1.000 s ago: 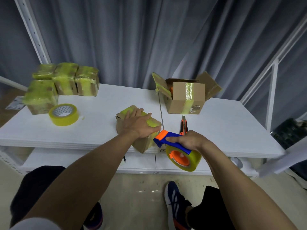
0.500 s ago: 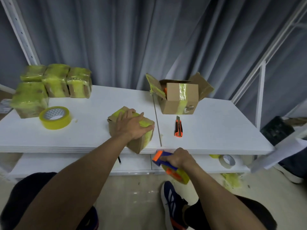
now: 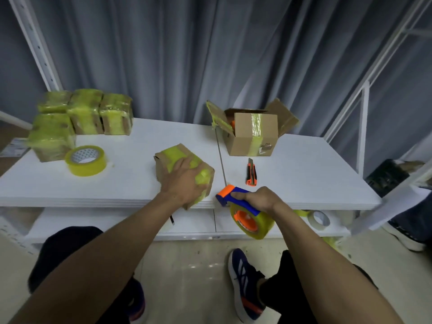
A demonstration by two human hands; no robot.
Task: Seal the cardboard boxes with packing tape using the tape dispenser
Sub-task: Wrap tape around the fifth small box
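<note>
An orange utility knife (image 3: pixel 251 173) lies on the white surface (image 3: pixel 304 164), blade end pointing toward the grey curtain (image 3: pixel 175 54) behind it. Below the knife a blue shoe (image 3: pixel 244 279) stands on the floor (image 3: pixel 187 253), and far to the knife's right sits a dark blurred thing (image 3: pixel 385 177), perhaps a crate.

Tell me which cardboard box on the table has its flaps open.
The box at the back right, behind the orange knife: its top flaps stand open. The one under the left hand and the stacked ones at back left are taped shut.
</note>
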